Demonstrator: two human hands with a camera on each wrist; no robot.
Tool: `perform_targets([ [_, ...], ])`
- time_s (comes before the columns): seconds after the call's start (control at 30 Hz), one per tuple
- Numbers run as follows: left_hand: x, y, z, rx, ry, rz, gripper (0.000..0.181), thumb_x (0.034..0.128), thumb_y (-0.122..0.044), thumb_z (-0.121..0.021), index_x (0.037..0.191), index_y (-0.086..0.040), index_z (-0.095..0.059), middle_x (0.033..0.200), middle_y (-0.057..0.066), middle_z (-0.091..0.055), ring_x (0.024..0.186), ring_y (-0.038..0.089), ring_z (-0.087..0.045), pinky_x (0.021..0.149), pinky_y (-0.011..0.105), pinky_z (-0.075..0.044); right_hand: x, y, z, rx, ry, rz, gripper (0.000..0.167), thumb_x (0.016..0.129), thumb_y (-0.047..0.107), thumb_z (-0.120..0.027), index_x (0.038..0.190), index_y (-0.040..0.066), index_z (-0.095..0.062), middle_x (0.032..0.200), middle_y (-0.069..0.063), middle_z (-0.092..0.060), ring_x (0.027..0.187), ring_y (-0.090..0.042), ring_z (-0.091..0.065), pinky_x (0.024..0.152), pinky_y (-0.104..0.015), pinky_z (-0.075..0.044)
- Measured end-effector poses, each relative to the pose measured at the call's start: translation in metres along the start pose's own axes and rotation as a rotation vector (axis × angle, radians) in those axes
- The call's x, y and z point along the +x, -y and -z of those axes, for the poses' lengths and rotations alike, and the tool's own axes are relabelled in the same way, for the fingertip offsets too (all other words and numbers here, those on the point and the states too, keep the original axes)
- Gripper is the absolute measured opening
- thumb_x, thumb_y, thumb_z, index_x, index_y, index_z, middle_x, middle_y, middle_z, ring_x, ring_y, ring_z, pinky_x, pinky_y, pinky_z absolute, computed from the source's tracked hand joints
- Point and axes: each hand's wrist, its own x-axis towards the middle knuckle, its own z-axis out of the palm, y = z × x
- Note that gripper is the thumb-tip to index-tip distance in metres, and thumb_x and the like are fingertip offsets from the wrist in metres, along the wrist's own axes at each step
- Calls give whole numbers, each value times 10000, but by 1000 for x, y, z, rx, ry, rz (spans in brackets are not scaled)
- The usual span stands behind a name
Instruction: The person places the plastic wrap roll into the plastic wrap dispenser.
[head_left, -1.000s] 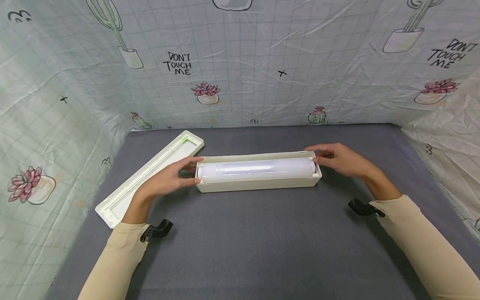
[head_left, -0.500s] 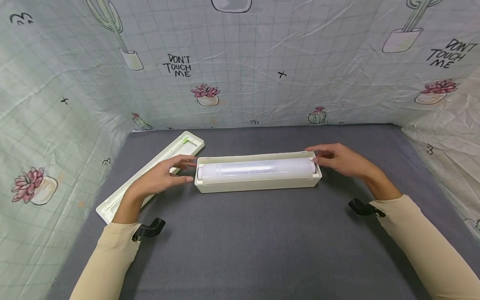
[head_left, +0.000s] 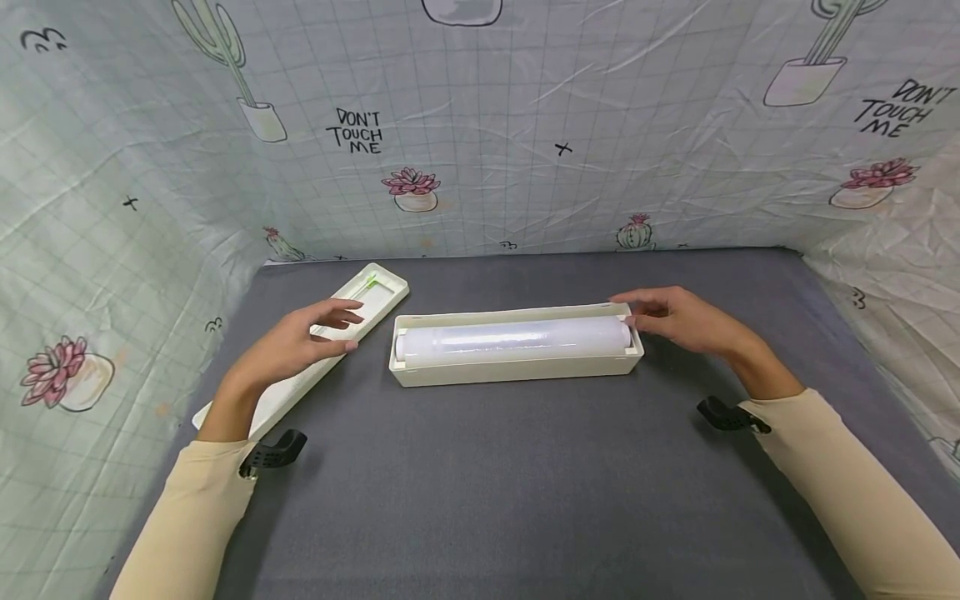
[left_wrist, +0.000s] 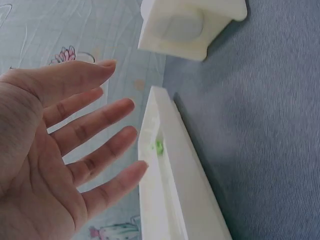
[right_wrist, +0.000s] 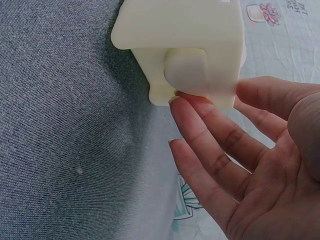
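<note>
A long cream-white box (head_left: 517, 371) lies crosswise on the cloth, its top uncovered. Inside it is a white roll of plastic wrap (head_left: 510, 336) with a glossy surface. My right hand (head_left: 686, 320) holds the box's right end, thumb and fingertips at the corner beside the roll's rounded end cap (right_wrist: 187, 72). To the left, a long white lid (head_left: 386, 293) with a small green piece (left_wrist: 159, 147) in it lies at a slant, inner side up. Over this lid hovers my left hand (head_left: 296, 343), fingers spread and slightly bent, holding nothing; it partly hides the lid from the head view.
Dark grey cloth (head_left: 510, 483) covers the table. Pale curtains (head_left: 480, 125) printed with cacti hang at the back and both sides. A black wrist mount (head_left: 277, 450) sits on the left sleeve and another black mount (head_left: 731, 414) on the right.
My left hand has let go of the box's left end and moved left over the lid. The right hand keeps its place at the right end; the box has barely shifted.
</note>
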Motion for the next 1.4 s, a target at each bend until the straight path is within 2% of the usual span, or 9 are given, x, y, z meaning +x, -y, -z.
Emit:
perform_targets([
  [0.23,-4,7,4,-22,-72,35,579,962,-181,-720,1490,-205,-485,1366,99,-618,1264,290,-555,924,218,-482,0,0,0,5,4,-14,441,1037,146,-597,1467,70,-540,1156,-112,-710,1012,-127,-635,835,-242,-503],
  [0.3,-5,8,6,-25,-83,51,584,960,-170,-721,1493,-201,-484,1381,106,-606,1271,297,-548,946,266,-485,0,1,0,11,5,-12,444,1036,143,-599,1467,61,-538,1163,-115,-709,1016,-129,-636,835,-246,-504],
  [0.5,-7,14,12,-14,-106,70,618,948,-127,-727,1506,-146,-461,1419,142,-571,1316,340,-513,1035,517,-438,0,1,1,11,9,-6,444,1035,147,-600,1468,66,-539,1163,-110,-709,1017,-138,-638,834,-250,-509],
  [0.77,-11,24,22,11,-123,104,628,948,-106,-718,1507,-89,-433,1502,154,-472,1412,365,-385,1113,568,-349,3,-1,2,-2,8,-16,438,1034,126,-597,1466,72,-543,1144,-108,-714,997,-141,-641,823,-255,-511],
  [0.97,-11,32,25,33,-129,115,661,942,-96,-724,1516,-38,-401,1537,230,-409,1440,420,-332,1134,609,-290,2,2,1,10,9,-15,440,1031,112,-598,1464,52,-540,1143,-110,-713,989,-141,-636,815,-258,-510],
  [1.1,-10,37,25,38,-116,118,720,927,-109,-744,1530,-2,-363,1535,274,-387,1436,460,-315,1119,646,-276,1,4,0,3,8,-24,444,1033,123,-599,1467,56,-537,1150,-105,-713,996,-138,-636,814,-258,-508],
  [1.4,-9,51,30,39,-19,167,785,940,-99,-722,1549,75,-259,1568,324,-308,1426,531,-298,1112,664,-273,-1,6,-3,-4,0,-49,444,1037,144,-596,1472,78,-537,1147,-98,-711,999,-166,-633,815,-274,-503],
])
